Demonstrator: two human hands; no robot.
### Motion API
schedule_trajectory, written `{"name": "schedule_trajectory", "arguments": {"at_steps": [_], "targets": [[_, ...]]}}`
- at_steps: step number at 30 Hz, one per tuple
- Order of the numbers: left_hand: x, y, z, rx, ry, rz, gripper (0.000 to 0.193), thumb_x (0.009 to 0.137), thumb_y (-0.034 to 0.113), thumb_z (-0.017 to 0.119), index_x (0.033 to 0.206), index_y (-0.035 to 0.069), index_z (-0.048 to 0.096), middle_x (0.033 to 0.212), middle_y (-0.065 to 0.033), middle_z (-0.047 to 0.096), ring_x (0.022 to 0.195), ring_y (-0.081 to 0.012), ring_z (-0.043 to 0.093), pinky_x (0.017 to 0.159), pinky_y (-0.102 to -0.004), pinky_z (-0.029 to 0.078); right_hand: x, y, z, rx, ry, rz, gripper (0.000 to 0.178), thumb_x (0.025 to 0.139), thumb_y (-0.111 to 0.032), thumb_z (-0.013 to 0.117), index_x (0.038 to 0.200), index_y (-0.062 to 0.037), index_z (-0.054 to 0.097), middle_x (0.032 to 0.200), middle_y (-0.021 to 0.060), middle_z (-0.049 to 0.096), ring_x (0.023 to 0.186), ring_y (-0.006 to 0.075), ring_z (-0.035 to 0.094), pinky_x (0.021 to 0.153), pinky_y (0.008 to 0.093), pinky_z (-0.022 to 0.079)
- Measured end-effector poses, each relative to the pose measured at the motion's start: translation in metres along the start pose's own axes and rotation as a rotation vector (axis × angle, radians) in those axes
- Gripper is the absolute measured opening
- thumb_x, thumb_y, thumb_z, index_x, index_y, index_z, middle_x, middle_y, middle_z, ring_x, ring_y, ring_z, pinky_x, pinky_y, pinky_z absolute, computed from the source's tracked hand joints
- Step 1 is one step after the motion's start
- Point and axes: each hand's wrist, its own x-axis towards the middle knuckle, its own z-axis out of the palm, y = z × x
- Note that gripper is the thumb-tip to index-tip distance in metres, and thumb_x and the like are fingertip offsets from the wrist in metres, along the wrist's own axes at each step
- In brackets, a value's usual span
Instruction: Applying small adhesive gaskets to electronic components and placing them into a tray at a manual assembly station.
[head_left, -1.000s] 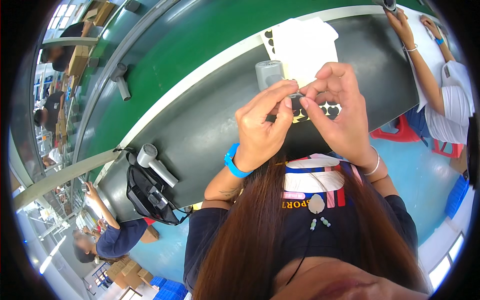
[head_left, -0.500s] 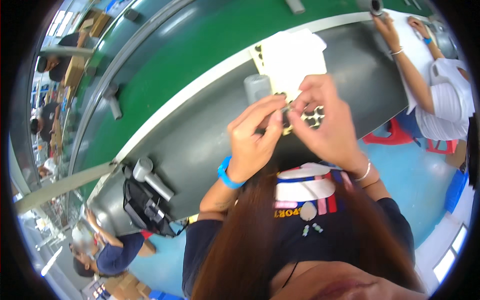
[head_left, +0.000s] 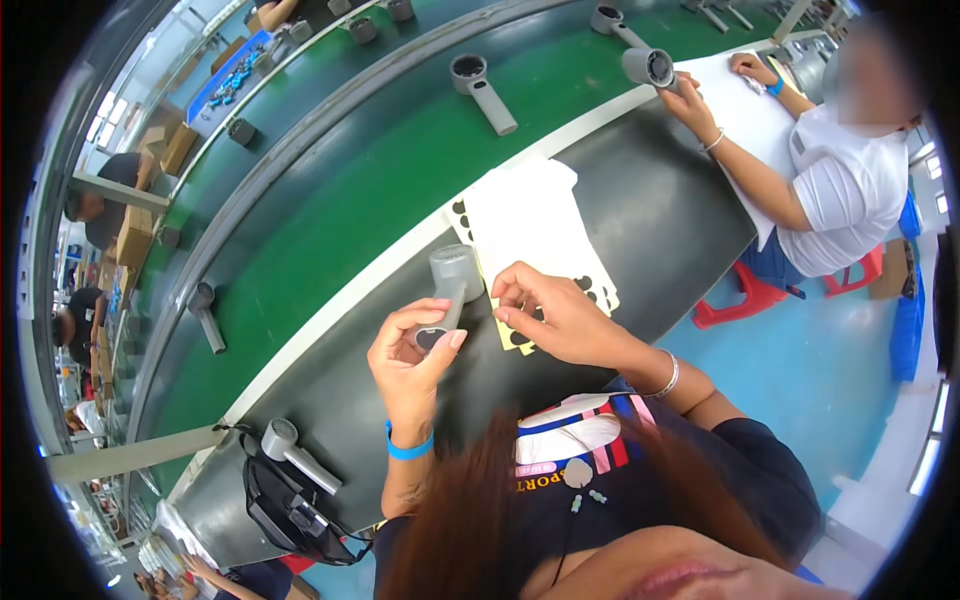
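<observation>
My left hand (head_left: 408,362) is closed round the end of the handle of a grey hair dryer (head_left: 456,268). The dryer's round head points away from me on the dark bench, and a dark oval shows at the handle's end between my thumb and fingers. Just to the right, my right hand (head_left: 560,318) has its fingers curled, thumb near the fingertips, over the lower part of a stack of sheets. Whether anything small is between those fingertips cannot be made out. The white sheets (head_left: 530,215) lie over yellowish sheets with black round stickers (head_left: 590,284) along their edges.
Beyond the bench's pale edge runs a green conveyor (head_left: 400,160) carrying more grey dryers (head_left: 488,95). At left lie a black bag (head_left: 285,500) and another dryer (head_left: 300,455). To the right, a person in white (head_left: 850,180) holds a dryer (head_left: 648,68) near red stools (head_left: 740,298).
My hands, together over the stickers before, have come apart. The left has moved onto the dryer's handle; the right stays by the sheets. The whole view has shifted, showing more of the conveyor.
</observation>
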Motion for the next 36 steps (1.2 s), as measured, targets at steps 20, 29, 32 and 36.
{"name": "schedule_trajectory", "arguments": {"at_steps": [20,29,32,36], "targets": [[0.238,-0.092,-0.068,0.403,0.179,0.587,0.030,0.071,0.002,0.079,0.097,0.001,0.063,0.118,-0.0139,0.059,0.091,-0.0158,0.060,0.074,-0.0241,0.049,-0.006,0.030,-0.028,-0.079,0.231,0.078,0.017,0.089,-0.012,0.061,0.101,-0.0024,0.053,0.089,0.0079,0.062,0.084,0.0158,0.062,0.071,0.0279,0.050],[0.249,-0.117,-0.096,0.970,0.340,0.397,0.038,0.070,0.009,0.077,0.104,0.007,0.060,0.121,-0.0199,0.051,0.112,-0.0367,0.047,0.098,-0.0443,0.036,-0.012,0.048,-0.038,-0.104,0.326,0.134,0.014,0.089,-0.013,0.061,0.098,-0.0026,0.056,0.088,0.0079,0.063,0.084,0.0163,0.063,0.074,0.0287,0.051],[0.240,-0.105,-0.079,1.169,0.428,0.744,0.036,0.074,0.016,0.074,0.106,0.006,0.060,0.113,-0.0164,0.057,0.110,-0.0347,0.051,0.094,-0.0417,0.038,-0.014,0.058,-0.040,-0.127,0.349,0.134,0.013,0.089,-0.012,0.061,0.096,-0.0025,0.057,0.084,0.0062,0.063,0.081,0.0140,0.062,0.073,0.0274,0.050],[0.233,-0.096,-0.036,0.915,0.141,0.682,0.026,0.081,0.028,0.071,0.091,0.005,0.066,0.095,-0.0141,0.063,0.089,-0.0290,0.058,0.074,-0.0377,0.047,-0.009,0.073,-0.041,-0.145,0.493,0.148,0.010,0.089,-0.008,0.061,0.096,-0.0014,0.056,0.084,0.0037,0.063,0.077,0.0079,0.058,0.069,0.0234,0.048]]}}
